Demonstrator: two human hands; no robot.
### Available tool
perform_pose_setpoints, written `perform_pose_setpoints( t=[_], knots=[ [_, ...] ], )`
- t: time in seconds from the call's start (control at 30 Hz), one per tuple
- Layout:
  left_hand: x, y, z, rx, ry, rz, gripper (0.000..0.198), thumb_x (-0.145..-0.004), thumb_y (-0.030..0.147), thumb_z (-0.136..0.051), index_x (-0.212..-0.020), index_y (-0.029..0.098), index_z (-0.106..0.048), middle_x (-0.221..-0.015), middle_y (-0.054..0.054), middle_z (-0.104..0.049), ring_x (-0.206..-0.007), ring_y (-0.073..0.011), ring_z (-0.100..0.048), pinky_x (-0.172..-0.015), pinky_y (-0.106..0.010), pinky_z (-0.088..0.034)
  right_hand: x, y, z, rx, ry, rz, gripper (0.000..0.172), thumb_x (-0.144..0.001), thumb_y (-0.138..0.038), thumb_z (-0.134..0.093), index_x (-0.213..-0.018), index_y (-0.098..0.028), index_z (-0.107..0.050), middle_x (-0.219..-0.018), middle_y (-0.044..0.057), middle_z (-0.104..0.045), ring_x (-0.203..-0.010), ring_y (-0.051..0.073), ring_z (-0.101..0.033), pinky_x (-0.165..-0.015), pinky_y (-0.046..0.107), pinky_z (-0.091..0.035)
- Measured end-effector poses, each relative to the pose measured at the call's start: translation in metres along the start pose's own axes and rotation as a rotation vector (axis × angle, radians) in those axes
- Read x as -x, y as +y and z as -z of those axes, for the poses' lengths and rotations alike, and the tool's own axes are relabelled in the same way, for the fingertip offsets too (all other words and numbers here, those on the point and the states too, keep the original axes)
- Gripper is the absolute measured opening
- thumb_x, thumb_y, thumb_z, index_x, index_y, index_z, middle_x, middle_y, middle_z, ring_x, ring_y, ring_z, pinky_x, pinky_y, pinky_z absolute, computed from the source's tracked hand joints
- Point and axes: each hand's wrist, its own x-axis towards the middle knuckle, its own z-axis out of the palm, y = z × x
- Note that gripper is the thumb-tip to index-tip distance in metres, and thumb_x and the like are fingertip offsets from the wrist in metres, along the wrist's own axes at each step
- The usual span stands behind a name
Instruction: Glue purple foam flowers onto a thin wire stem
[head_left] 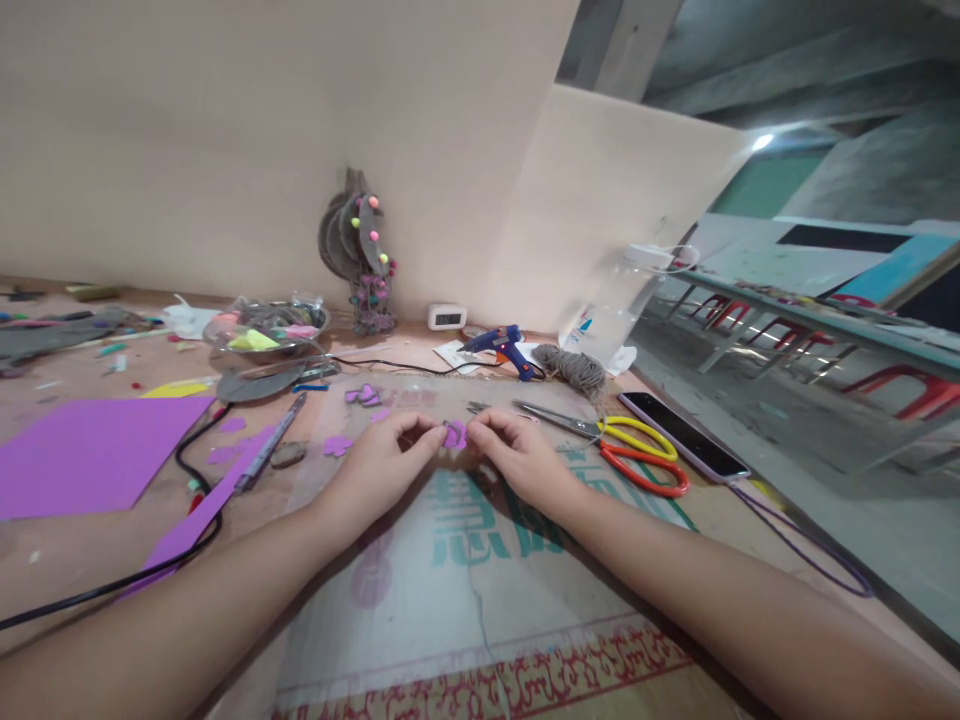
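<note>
Between my two hands is a small purple flower cutout (454, 434) with a dark strand along it. My left hand (401, 450) pinches its left side between thumb and fingers. At its right side, my right hand (517, 450) grips it the same way. Both hands are over a printed sheet (420, 600) under clear plastic. More purple flower cutouts (337, 445) lie to the left of my left hand, and a purple piece with dark trim (364, 395) lies behind them. Scissors (637, 455) with yellow and red handles rest right of my right hand.
A blue glue gun (502, 348), grey yarn (574, 370) and a small white clock (447, 317) stand behind my hands. At right is a phone (684, 436); at left are purple sheet (90, 455), a pen (271, 440), a black cable (191, 465) and a bowl (266, 335).
</note>
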Motion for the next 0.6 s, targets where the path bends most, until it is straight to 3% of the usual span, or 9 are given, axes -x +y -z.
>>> perform_pose_setpoints(
  t=[0.23,0.6],
  knots=[
    [0.0011,0.0027,0.0008,-0.018,0.048,0.014,0.021,-0.083,0.035,-0.053,-0.074,0.018,-0.061,-0.072,0.000,-0.063,-0.067,-0.0155,-0.055,-0.062,-0.026,-0.040,-0.0035,0.0062,-0.0049,-0.154,-0.085,-0.109,0.022,-0.077,-0.038,-0.063,-0.080,-0.016,-0.058,-0.069,0.000,-0.061,-0.065,0.013,-0.059,-0.067,0.027,-0.048],
    [0.0027,0.0047,-0.0011,-0.006,0.024,0.051,0.021,-0.081,0.035,-0.053,-0.070,0.019,-0.060,-0.068,0.001,-0.063,-0.066,-0.0163,-0.056,-0.062,-0.026,-0.040,-0.0062,0.0039,-0.0064,-0.163,-0.040,-0.145,0.024,-0.077,-0.041,-0.062,-0.072,-0.018,-0.057,-0.062,-0.002,-0.057,-0.058,0.011,-0.053,-0.059,0.024,-0.044]
  ],
)
